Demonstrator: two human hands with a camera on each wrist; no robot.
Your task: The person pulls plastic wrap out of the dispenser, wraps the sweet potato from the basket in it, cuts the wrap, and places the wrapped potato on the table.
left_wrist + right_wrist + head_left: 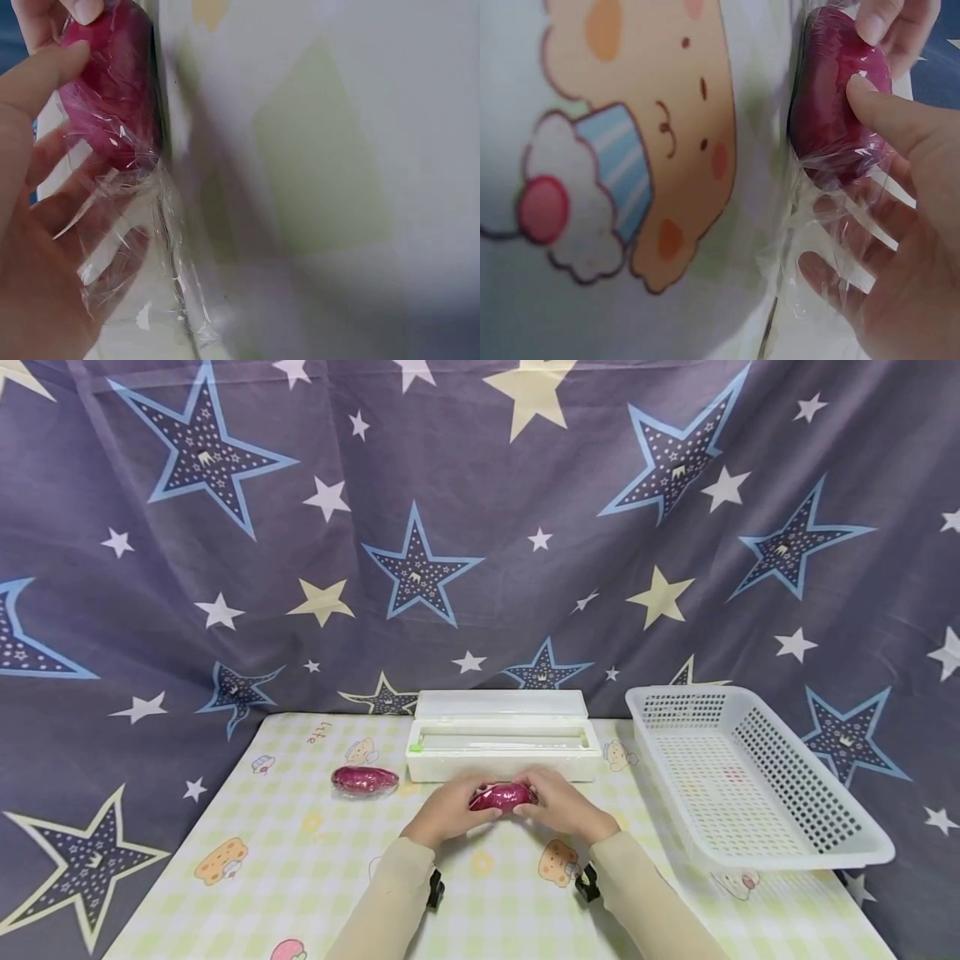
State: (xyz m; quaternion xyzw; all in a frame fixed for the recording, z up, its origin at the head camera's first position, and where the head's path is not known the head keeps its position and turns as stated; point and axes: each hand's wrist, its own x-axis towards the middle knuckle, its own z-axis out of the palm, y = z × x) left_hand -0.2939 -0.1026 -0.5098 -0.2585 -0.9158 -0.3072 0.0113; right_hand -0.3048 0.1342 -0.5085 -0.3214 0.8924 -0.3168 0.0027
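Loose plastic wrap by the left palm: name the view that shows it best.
The left wrist view: loose plastic wrap trails close up from the purple bundle, beside the left hand. The head view shows none clearly; the right wrist view shows wrap at the bundle's other end.

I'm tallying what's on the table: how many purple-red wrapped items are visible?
2: one wrapped item held between the left hand and right hand, before the white box; another item on the tablecloth, farther left.
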